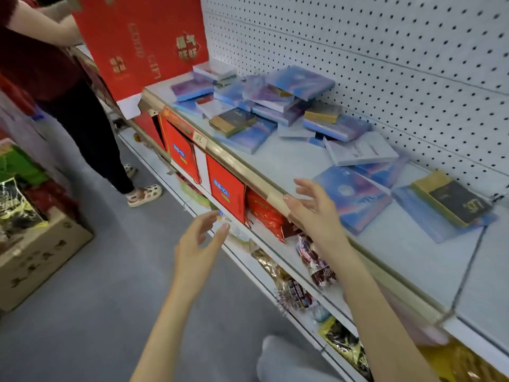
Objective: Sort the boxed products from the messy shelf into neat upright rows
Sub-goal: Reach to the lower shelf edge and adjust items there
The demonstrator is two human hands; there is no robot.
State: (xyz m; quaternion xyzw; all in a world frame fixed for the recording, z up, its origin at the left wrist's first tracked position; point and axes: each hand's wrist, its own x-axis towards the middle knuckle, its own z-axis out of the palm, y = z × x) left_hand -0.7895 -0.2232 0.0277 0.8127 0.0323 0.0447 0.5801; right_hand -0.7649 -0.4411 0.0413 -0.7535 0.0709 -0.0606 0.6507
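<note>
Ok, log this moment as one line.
sorting: not begun | left hand: open, empty | right hand: open, over shelf edge | boxes: lying scattered, unsorted

Boxed products (351,201) blue-purple, some black-gold (451,201); pegboard (385,51) white, dark-dotted; gift box (143,42) red.

White pegboard wall (385,51) — grey floor (96,285)

— What is that shelf (391,244) in front of you made of?
— Smooth, pale painted metal by the look of it, with a shiny brass-coloured front rail (242,172).
— And your boxes (355,199)?
— Glossy printed card, some with gold foil.
— Behind them?
— Matt white perforated pegboard (385,51). Below you are crinkly, shiny plastic snack bags (265,213).
</note>
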